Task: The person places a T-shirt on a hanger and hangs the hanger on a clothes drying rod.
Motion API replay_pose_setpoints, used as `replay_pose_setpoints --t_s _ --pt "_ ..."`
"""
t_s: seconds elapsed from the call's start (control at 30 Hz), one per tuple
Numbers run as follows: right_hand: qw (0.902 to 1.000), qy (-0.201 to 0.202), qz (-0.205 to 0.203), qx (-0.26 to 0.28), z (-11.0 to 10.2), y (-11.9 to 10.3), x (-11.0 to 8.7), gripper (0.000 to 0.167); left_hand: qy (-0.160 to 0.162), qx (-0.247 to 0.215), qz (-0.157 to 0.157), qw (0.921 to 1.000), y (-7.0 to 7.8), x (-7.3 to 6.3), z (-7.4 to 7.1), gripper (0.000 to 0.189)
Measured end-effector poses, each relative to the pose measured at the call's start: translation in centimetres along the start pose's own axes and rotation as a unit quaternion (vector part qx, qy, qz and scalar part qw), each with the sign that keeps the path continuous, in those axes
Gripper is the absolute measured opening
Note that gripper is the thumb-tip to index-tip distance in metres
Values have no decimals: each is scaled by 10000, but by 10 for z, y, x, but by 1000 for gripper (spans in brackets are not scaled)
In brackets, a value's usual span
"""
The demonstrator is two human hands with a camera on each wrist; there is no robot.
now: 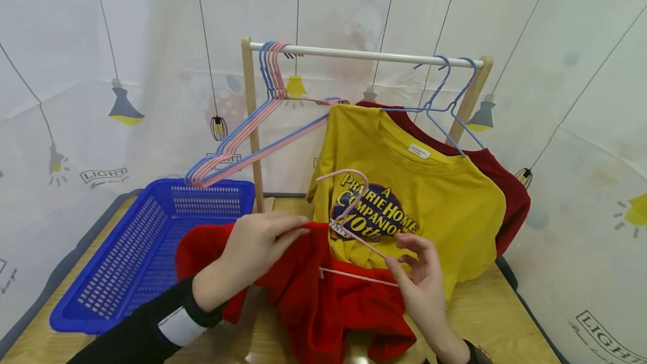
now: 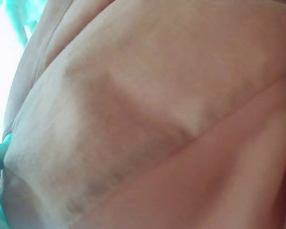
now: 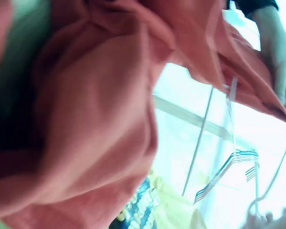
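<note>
My left hand (image 1: 253, 251) pinches the upper edge of a red garment (image 1: 303, 291), near its neck opening and a white label. A pink hanger (image 1: 360, 278) is partly inside the garment on the left; its hook stands up free above the neck. My right hand (image 1: 422, 280) holds the hanger's other arm between thumb and curled fingers. Red cloth (image 2: 143, 105) fills most of the left wrist view, with fingertips at the left edge. In the right wrist view, the left hand (image 3: 279, 57) grips the cloth at upper right.
Behind the hands stands a rack with a white rail (image 1: 354, 54). Several blue and pink hangers (image 1: 237, 139) hang at its left. A yellow T-shirt (image 1: 455, 206) and a dark red shirt (image 1: 507, 195) hang at its right. A blue basket (image 1: 65, 308) sits on the left of the table.
</note>
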State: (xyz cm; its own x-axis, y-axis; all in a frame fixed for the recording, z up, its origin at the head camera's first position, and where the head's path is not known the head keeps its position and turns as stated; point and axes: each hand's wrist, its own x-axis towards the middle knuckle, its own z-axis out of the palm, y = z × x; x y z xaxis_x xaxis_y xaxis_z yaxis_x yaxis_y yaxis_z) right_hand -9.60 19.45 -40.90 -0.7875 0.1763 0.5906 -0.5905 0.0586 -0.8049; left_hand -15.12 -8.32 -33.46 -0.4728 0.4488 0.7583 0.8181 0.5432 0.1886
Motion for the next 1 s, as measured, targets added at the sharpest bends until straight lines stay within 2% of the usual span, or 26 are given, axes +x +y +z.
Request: replay_pose_setpoints --t_s 0.1,0.17,0.23,0.3,0.4,0.47,0.53,0.6,0.67,0.73,0.83,0.93,1.0 --pt "9937 728 -779 332 -3 2 -7 44 183 -16 -167 9997 -1 1 -5 17" --pt "9868 1037 -1136 507 -4 5 -13 50 281 17 -335 9990 -2 2 -8 19" --pt "9848 1137 -1231 463 -3 8 -20 56 376 44 -496 9981 -3 3 -11 19" --pt "9897 905 -1074 282 0 13 -29 65 458 32 -639 9969 -4 4 -13 20" --pt "9978 8 -559 -362 7 21 -43 80 582 -44 -792 9951 -5 6 -17 20" --pt "9930 -814 -4 -853 12 26 -51 86 671 -107 -869 9939 -5 8 -20 20" --pt "9787 -1573 780 -1059 16 29 -55 88 748 -155 -932 9927 -5 10 -22 20" --pt "9570 -2151 1679 -989 20 31 -56 83 825 -212 -979 9915 -5 12 -25 19" --pt "9367 -2433 2404 -750 24 33 -55 76 888 -288 -1040 9902 -5 13 -27 20" --pt "9290 -2541 2637 -536 26 37 -53 67 935 -331 -1084 9891 -5 13 -29 19" --pt "9378 -2418 2447 -473 27 41 -50 47 1014 -377 -1137 9876 -6 12 -32 19" --pt "9550 -1823 2289 -491 28 44 -49 27 1089 -385 -1169 9864 -9 9 -33 20" --pt "9647 -1292 2245 -469 28 43 -46 21 1168 -417 -1209 9849 -11 7 -34 21"
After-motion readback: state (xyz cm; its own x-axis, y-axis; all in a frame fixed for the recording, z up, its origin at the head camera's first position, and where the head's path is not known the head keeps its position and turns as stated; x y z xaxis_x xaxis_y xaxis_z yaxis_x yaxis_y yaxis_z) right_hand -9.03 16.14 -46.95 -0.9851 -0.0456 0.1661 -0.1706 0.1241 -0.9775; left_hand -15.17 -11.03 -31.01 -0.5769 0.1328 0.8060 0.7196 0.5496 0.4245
